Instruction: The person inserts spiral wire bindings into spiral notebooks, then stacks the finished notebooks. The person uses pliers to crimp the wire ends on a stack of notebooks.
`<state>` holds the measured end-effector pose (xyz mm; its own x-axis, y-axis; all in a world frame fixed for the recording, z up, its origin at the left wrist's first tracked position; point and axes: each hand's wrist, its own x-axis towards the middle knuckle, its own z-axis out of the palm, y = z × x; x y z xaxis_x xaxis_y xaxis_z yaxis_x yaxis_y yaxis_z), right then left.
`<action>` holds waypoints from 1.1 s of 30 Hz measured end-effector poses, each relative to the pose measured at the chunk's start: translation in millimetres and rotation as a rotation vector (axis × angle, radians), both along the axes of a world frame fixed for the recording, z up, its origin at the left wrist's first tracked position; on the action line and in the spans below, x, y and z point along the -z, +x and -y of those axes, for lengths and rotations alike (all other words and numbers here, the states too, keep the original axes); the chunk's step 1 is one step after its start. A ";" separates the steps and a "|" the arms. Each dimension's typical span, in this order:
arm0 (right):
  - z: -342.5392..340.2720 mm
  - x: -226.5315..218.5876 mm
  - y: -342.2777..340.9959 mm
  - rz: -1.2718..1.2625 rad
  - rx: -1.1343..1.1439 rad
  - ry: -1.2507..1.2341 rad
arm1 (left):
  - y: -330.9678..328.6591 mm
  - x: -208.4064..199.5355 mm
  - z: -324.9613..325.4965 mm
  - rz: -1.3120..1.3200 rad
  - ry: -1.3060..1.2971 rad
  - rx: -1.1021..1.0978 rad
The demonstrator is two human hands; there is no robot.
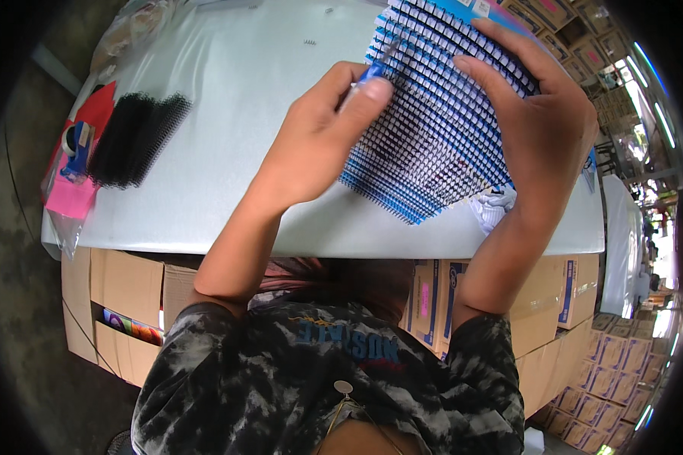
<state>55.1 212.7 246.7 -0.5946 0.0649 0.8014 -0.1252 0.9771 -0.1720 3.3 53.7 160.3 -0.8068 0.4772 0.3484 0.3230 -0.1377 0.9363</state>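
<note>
A thick fanned stack of wire-bound books [425,144] lies at the far right of the table, with rows of dark coils along white and blue page edges. My left hand [330,125] is closed around a blue-handled hand tool [372,73]. The tool's dark tip is blurred over the coils, so its exact kind is unclear. My right hand [539,106] curves round the stack's right side, thumb and forefinger apart on top of it. The other right fingers are mostly hidden. By my right forearm lies a crumpled white piece [495,208].
On the pale table [228,152], a bundle of black coils [136,140] sits at left beside a blue tape dispenser [76,152], red and pink sheets [70,199]. A small coil scrap [310,43] lies at the back. Cardboard boxes [129,280] stand beneath; more [615,364] are stacked right.
</note>
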 end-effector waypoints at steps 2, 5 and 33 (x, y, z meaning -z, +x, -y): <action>2.9 -0.6 3.2 0.050 0.014 -0.110 | 4.1 -0.3 0.5 0.299 0.277 0.225; 4.3 0.4 3.0 0.077 -0.011 -0.191 | 1.8 -16.0 -2.0 0.579 0.491 0.479; -7.9 8.9 3.0 0.057 0.063 0.058 | -9.7 10.5 -0.2 0.742 0.704 0.815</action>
<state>58.1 220.6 237.8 -0.6359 0.0576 0.7696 -0.0551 0.9913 -0.1197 -6.4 54.0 149.8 -0.4809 0.8157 0.3216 -0.6439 -0.5774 0.5019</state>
